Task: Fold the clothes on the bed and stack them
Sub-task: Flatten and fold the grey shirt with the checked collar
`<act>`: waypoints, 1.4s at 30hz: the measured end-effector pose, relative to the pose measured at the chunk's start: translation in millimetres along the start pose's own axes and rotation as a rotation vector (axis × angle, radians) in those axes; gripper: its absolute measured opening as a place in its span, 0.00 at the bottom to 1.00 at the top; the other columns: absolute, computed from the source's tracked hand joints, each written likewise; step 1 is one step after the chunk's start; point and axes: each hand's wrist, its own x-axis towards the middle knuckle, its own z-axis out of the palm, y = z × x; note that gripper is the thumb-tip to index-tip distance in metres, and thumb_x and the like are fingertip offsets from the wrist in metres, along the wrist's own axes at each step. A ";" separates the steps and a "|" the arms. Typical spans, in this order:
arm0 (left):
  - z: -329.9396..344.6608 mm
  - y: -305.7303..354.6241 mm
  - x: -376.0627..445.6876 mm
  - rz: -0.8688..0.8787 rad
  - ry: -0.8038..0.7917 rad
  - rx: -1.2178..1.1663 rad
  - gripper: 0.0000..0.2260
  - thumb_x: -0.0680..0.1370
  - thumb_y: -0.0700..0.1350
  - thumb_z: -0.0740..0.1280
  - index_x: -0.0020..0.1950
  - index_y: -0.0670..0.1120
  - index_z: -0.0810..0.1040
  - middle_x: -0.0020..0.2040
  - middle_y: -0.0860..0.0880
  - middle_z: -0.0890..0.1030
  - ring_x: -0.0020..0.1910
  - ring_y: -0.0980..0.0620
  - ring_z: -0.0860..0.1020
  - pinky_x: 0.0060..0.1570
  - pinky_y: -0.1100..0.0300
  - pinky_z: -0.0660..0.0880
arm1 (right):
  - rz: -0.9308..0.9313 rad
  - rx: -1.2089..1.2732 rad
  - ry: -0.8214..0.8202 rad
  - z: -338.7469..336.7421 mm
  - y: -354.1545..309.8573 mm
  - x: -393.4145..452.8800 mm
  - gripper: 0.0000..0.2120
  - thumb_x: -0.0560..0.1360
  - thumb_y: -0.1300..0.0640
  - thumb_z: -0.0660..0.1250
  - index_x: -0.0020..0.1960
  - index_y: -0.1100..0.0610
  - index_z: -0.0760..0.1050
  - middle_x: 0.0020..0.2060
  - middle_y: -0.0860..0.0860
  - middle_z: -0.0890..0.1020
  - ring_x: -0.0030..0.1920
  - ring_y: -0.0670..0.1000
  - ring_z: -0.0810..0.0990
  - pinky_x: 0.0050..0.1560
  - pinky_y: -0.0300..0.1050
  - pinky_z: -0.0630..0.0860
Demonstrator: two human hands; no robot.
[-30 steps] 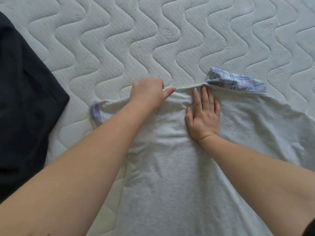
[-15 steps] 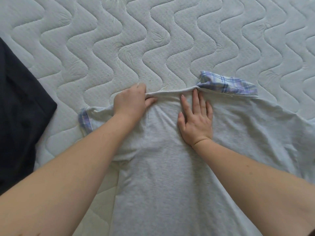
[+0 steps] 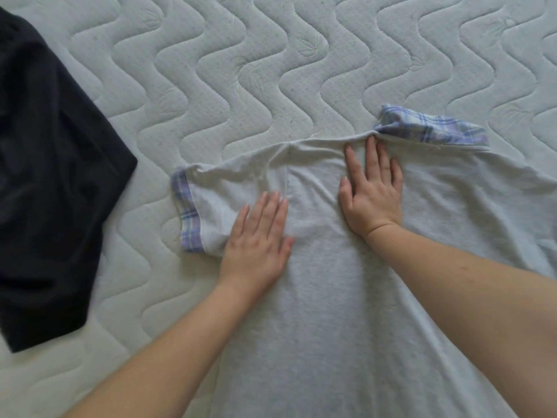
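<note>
A light grey T-shirt (image 3: pixel 328 297) with blue plaid trim lies spread on the white quilted mattress (image 3: pixel 271 70). Its plaid collar (image 3: pixel 431 129) sits at the far edge, and the plaid cuff (image 3: pixel 185 212) of the left sleeve points left. My left hand (image 3: pixel 259 236) lies flat with straight fingers on the shirt where that sleeve meets the body. Flat on the upper chest just below the collar rests my right hand (image 3: pixel 372 194), fingers straight. The shirt's right side runs out of the frame.
A dark navy garment (image 3: pixel 48 182) lies on the mattress at the left, about a hand's width from the sleeve cuff. Bare mattress stretches beyond the collar.
My left hand let go of the shoulder edge it was pinching, slid toward me and now lies flat at the sleeve seam. The right hand stays pressed below the collar.
</note>
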 end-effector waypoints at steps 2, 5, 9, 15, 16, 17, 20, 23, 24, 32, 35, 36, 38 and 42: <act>13.6 0.3 -10.3 -0.053 -0.041 0.038 0.27 0.81 0.55 0.52 0.78 0.44 0.62 0.78 0.45 0.62 0.77 0.46 0.62 0.74 0.46 0.61 | -0.004 -0.009 0.019 0.9 -0.8 0.6 0.29 0.78 0.43 0.48 0.79 0.44 0.53 0.79 0.53 0.52 0.79 0.54 0.49 0.75 0.50 0.40; 28.2 -2.3 -14.4 -0.080 -0.020 0.015 0.28 0.80 0.55 0.52 0.80 0.47 0.59 0.80 0.47 0.59 0.78 0.46 0.58 0.75 0.46 0.57 | 0.001 -0.010 0.035 2.5 1.2 0.3 0.29 0.78 0.43 0.47 0.79 0.43 0.51 0.80 0.52 0.50 0.79 0.52 0.48 0.75 0.49 0.39; 33.3 -4.3 -12.2 -0.076 0.010 -0.012 0.29 0.79 0.55 0.54 0.79 0.48 0.60 0.79 0.47 0.60 0.78 0.46 0.58 0.76 0.47 0.54 | -0.009 -0.032 -0.031 -4.1 -2.6 1.3 0.29 0.79 0.42 0.47 0.79 0.43 0.47 0.80 0.51 0.45 0.79 0.51 0.44 0.77 0.53 0.40; 38.0 -7.5 -12.7 -0.075 0.022 -0.024 0.30 0.78 0.54 0.55 0.80 0.48 0.60 0.80 0.48 0.60 0.78 0.47 0.58 0.76 0.48 0.54 | -0.028 0.020 0.066 -25.7 -35.2 -8.9 0.30 0.79 0.50 0.50 0.80 0.50 0.51 0.80 0.50 0.49 0.79 0.49 0.44 0.76 0.52 0.36; 37.5 -7.5 -12.4 -0.078 0.022 -0.031 0.30 0.78 0.54 0.55 0.79 0.48 0.60 0.79 0.47 0.60 0.78 0.47 0.58 0.76 0.48 0.54 | -0.101 0.081 0.095 -26.2 -51.7 -13.6 0.30 0.78 0.51 0.51 0.80 0.51 0.51 0.80 0.50 0.50 0.79 0.49 0.46 0.76 0.50 0.38; 36.3 -7.1 -12.0 -0.079 0.021 -0.033 0.30 0.78 0.54 0.55 0.79 0.47 0.60 0.79 0.47 0.60 0.78 0.47 0.59 0.76 0.48 0.54 | -0.187 0.145 0.091 -24.9 -68.5 -17.5 0.30 0.79 0.53 0.52 0.80 0.53 0.51 0.79 0.50 0.51 0.79 0.49 0.47 0.77 0.49 0.40; 34.2 -7.3 -11.5 -0.109 0.007 -0.065 0.29 0.79 0.53 0.52 0.79 0.42 0.60 0.79 0.45 0.60 0.78 0.48 0.59 0.76 0.49 0.55 | -0.308 0.272 0.010 -12.4 -101.1 -19.7 0.28 0.81 0.56 0.53 0.80 0.55 0.50 0.79 0.49 0.52 0.79 0.47 0.47 0.77 0.43 0.41; 31.3 -8.3 -14.1 -0.144 -0.012 -0.132 0.28 0.81 0.52 0.48 0.79 0.40 0.59 0.79 0.43 0.58 0.79 0.49 0.57 0.77 0.49 0.55 | -0.280 0.226 -0.011 1.7 -104.1 -15.4 0.27 0.82 0.54 0.50 0.80 0.54 0.48 0.80 0.47 0.50 0.79 0.45 0.45 0.77 0.41 0.39; 28.8 -8.3 -14.1 -0.142 -0.035 -0.148 0.28 0.81 0.52 0.46 0.79 0.40 0.58 0.80 0.44 0.57 0.79 0.49 0.56 0.77 0.50 0.54 | -0.277 0.201 0.005 5.1 -103.5 -15.2 0.28 0.82 0.53 0.49 0.80 0.54 0.47 0.80 0.47 0.49 0.79 0.45 0.45 0.77 0.43 0.40; -15.1 -43.4 4.1 -0.098 0.274 -0.582 0.17 0.78 0.43 0.62 0.65 0.41 0.77 0.61 0.44 0.79 0.60 0.47 0.76 0.62 0.48 0.71 | -0.242 0.133 0.011 12.2 -106.1 -11.5 0.30 0.80 0.52 0.52 0.80 0.56 0.49 0.79 0.51 0.51 0.79 0.47 0.49 0.78 0.47 0.43; -36.0 -88.8 32.7 -0.305 0.123 -0.349 0.21 0.78 0.50 0.65 0.70 0.47 0.72 0.67 0.46 0.73 0.67 0.43 0.70 0.67 0.47 0.63 | -0.247 0.105 -0.020 10.5 -107.4 -11.7 0.31 0.79 0.48 0.46 0.80 0.55 0.48 0.80 0.50 0.50 0.79 0.47 0.47 0.78 0.48 0.43; -40.9 -104.3 43.9 -0.371 -0.038 -0.294 0.23 0.78 0.55 0.66 0.72 0.50 0.70 0.70 0.48 0.70 0.70 0.45 0.66 0.70 0.47 0.59 | -0.248 0.101 -0.025 9.4 -107.4 -11.8 0.31 0.79 0.48 0.44 0.80 0.54 0.48 0.80 0.50 0.50 0.79 0.47 0.47 0.78 0.47 0.43; -51.4 -129.0 62.5 -0.352 -0.283 -0.226 0.24 0.75 0.61 0.68 0.68 0.54 0.72 0.69 0.52 0.69 0.70 0.47 0.64 0.69 0.49 0.57 | -0.248 0.089 -0.030 8.6 -107.0 -12.7 0.31 0.79 0.48 0.44 0.80 0.54 0.48 0.80 0.50 0.50 0.79 0.47 0.47 0.78 0.47 0.43; -75.1 -160.1 76.3 -0.153 -0.515 -0.390 0.13 0.71 0.57 0.75 0.51 0.53 0.80 0.51 0.56 0.80 0.53 0.53 0.78 0.52 0.56 0.72 | -0.245 0.085 -0.037 9.3 -107.9 -13.4 0.30 0.79 0.48 0.45 0.80 0.54 0.49 0.80 0.51 0.50 0.79 0.48 0.48 0.78 0.48 0.43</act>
